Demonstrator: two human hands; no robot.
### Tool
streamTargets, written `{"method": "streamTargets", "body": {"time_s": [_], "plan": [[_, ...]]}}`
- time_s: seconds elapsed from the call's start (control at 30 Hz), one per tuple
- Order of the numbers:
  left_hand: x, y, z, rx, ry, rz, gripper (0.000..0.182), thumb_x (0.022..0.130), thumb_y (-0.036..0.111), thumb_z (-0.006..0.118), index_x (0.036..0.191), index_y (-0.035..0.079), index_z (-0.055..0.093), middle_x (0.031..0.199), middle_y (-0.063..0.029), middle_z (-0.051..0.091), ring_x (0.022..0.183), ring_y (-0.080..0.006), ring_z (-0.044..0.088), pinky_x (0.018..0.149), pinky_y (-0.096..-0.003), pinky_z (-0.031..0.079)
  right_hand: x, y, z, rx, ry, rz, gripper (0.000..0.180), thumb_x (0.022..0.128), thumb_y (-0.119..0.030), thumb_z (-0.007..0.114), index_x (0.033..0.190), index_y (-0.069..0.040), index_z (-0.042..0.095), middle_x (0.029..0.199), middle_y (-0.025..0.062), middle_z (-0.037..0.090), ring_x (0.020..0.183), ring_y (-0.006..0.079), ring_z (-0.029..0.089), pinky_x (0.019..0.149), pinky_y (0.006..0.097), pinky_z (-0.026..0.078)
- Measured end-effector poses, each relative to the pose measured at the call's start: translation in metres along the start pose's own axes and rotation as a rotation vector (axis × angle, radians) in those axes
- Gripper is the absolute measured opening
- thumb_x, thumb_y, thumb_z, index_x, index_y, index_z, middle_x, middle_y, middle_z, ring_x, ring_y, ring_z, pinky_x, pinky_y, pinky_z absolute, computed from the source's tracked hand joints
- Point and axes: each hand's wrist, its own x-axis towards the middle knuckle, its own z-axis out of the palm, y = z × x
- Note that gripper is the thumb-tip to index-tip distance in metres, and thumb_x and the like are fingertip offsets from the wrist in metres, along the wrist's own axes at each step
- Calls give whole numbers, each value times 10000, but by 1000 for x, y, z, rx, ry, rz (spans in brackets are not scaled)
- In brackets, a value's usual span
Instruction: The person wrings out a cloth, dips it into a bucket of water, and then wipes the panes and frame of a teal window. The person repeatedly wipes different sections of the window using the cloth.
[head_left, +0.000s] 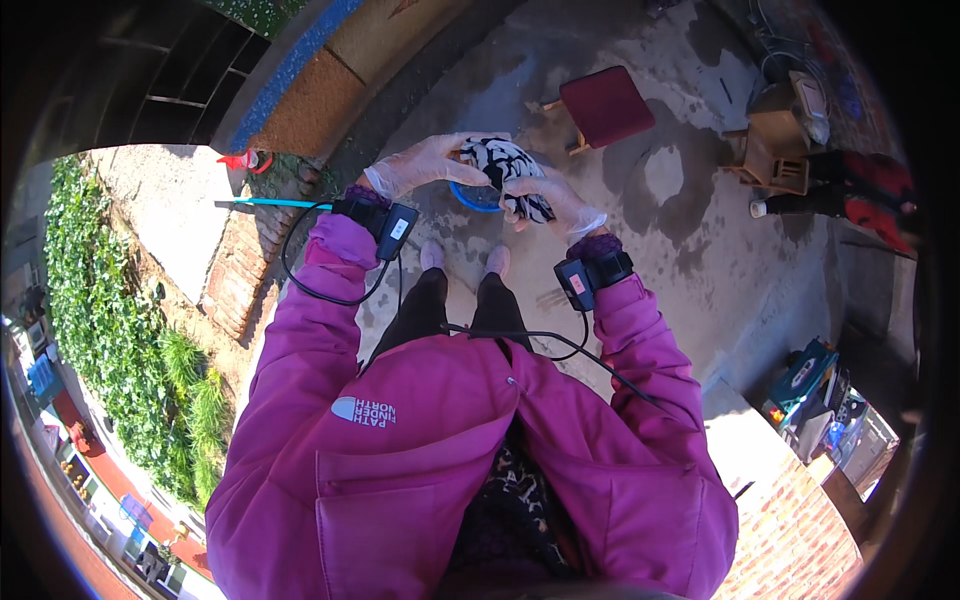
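A bunched black-and-white patterned cloth (504, 163) is held up between both of my gloved hands. My left hand (427, 163), in a clear thin glove, grips its left end. On its right end, my right hand (553, 196) has the fingers curled around the fabric. Below the cloth a blue basin (476, 199) is partly in sight, its rim showing between my hands; the cloth and hands hide most of it. Both wrists carry strapped black devices with cables.
A stool with a dark red seat (606, 109) stands on the wet-patched concrete floor (697, 247). Wooden chairs (772, 146) and another person (870, 195) are at the right. A tiled wall ledge (300, 112) runs along the upper left, near a turquoise stick (277, 202) and green plants (112, 322).
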Motion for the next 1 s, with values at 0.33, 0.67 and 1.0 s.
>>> {"method": "streamTargets", "body": {"time_s": [0.33,0.67,1.0], "plan": [[16,20,59,-605,313,325,442,913,170,721,1308,9,605,1197,-129,666,1048,-216,664,893,-369,555,-5,13,23,475,-317,16,496,899,-381,658,1172,29,602,900,143,684,766,251,687,588,330,564],[35,26,64,-405,643,289,127,908,162,743,925,46,694,767,-10,646,688,-97,601,645,-263,497,-1,-9,29,-30,-147,-4,405,857,-237,779,1156,-33,597,892,89,674,733,161,617,647,293,512],[90,0,57,-91,970,376,169,969,159,641,980,-4,681,768,-26,653,670,-110,588,640,-295,489,49,19,37,-844,646,-200,724,743,-418,812,1239,18,517,1052,283,703,1016,452,681,852,488,544]]}}
